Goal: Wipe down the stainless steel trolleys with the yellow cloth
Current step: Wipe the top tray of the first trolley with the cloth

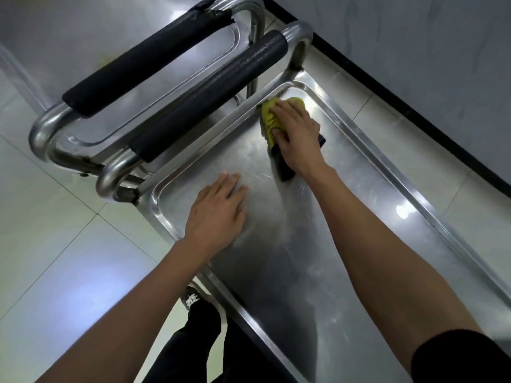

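Observation:
A stainless steel trolley (345,239) fills the middle and right of the view, its flat top tray running from the handle end toward me. My right hand (297,136) presses a bunched yellow cloth (269,117) onto the tray near its far corner, fingers spread over the cloth. A dark edge of the cloth shows under my wrist. My left hand (218,208) rests flat on the tray near its left rim, fingers straight, holding nothing. A second steel trolley (91,45) stands at the upper left.
Each trolley has a tubular handle with a black foam grip (210,98), and the two handles sit close together. A grey wall with a black skirting (401,106) runs along the right. Pale floor tiles lie to the left. My shoe (190,297) shows below the tray.

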{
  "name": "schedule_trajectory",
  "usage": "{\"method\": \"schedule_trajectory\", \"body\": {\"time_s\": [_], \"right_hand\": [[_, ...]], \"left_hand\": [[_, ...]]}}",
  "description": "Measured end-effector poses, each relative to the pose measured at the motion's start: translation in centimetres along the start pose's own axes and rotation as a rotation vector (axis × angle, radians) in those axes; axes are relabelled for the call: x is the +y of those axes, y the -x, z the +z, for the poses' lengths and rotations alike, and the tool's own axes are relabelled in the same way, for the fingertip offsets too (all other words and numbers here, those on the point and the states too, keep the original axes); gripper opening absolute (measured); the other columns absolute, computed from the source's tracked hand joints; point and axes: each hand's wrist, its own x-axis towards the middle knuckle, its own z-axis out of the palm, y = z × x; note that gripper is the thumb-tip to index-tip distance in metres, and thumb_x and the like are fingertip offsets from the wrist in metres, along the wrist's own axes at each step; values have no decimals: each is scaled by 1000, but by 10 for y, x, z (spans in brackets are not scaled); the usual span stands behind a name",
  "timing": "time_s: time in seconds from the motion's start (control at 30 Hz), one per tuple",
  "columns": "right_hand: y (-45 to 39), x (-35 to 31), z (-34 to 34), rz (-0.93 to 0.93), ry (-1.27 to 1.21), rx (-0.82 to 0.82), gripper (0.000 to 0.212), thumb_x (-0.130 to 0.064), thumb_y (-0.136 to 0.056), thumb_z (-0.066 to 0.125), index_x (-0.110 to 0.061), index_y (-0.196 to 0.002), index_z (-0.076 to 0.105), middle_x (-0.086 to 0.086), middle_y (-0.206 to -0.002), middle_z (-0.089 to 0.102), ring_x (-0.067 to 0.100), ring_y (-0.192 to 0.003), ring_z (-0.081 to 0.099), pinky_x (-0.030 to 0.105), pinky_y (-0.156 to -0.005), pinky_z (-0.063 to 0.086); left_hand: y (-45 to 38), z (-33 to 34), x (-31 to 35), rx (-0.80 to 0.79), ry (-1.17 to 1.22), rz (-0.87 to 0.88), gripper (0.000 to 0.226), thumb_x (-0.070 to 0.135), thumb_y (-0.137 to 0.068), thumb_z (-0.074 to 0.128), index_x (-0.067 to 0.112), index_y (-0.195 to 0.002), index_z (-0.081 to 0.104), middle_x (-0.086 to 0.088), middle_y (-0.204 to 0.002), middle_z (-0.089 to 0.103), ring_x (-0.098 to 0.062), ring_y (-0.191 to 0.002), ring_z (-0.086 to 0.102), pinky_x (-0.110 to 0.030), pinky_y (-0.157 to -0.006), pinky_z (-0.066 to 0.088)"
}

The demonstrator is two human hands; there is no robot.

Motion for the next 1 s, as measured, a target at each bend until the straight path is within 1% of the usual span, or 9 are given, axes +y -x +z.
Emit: {"method": "schedule_trajectory", "body": {"time_s": [0.07,0.17,0.27,0.37,0.47,0.57,0.73,0.9,1.0], "right_hand": [[16,-16,9,-12,37,-24,54,-33,-96,54,-25,-149,42,-4,-158,34,20,-149,19,47,-111,25],[39,-40,25,-25,95,-57,64,-40,-91,60,-24,-149,39,-4,-159,32,22,-147,19,49,-109,27],[58,-66,44,-36,137,-81,65,-37,-90,64,-21,-148,41,-1,-157,33,27,-145,22,51,-105,30],[74,-94,59,-39,191,-101,61,-32,-89,66,-19,-144,44,2,-153,37,30,-139,26,53,-98,36],[90,-123,69,-29,224,-114,57,-27,-88,66,-17,-140,48,3,-148,39,32,-134,29,53,-92,41],[105,-151,79,-31,258,-143,52,-23,-88,64,-16,-138,51,5,-145,41,34,-131,31,53,-90,44],[123,-202,99,-52,228,-199,46,-25,-91,65,-15,-135,57,7,-141,44,33,-129,31,53,-96,43],[127,-240,111,-147,173,-221,45,-21,-91,64,-26,-135,56,4,-132,52,31,-124,35,49,-88,46],[136,-242,110,-189,127,-251,45,-12,-89,62,-24,-132,59,2,-125,56,29,-116,39,50,-89,46]], "left_hand": [[5,-4,-6,-27,26,2,47,38,-102,41,21,-145,49,-3,-160,33,-23,-151,21,-44,-119,27],[21,-12,-14,11,31,14,39,34,-101,44,20,-131,63,-4,-146,52,-23,-140,38,-45,-111,37],[45,-14,-29,31,46,-10,34,32,-99,44,18,-116,70,1,-131,60,-20,-129,46,-43,-101,41],[75,-15,-49,58,38,-20,29,28,-97,48,18,-109,73,2,-124,64,-20,-123,51,-41,-95,43],[109,-17,-69,108,73,-48,23,22,-95,57,17,-110,73,0,-122,66,-23,-121,54,-44,-92,45],[140,-19,-90,159,102,-60,21,21,-92,62,23,-109,74,2,-120,67,-23,-118,56,-43,-91,45],[181,-23,-122,137,93,-61,31,27,-97,54,24,-126,66,2,-128,64,-24,-121,54,-42,-90,44],[226,-24,-156,122,79,-85,34,31,-97,52,25,-128,64,4,-131,62,-23,-124,51,-43,-92,45],[251,-19,-171,93,79,-88,36,33,-98,51,27,-132,61,4,-134,60,-22,-127,49,-42,-95,44]]}}
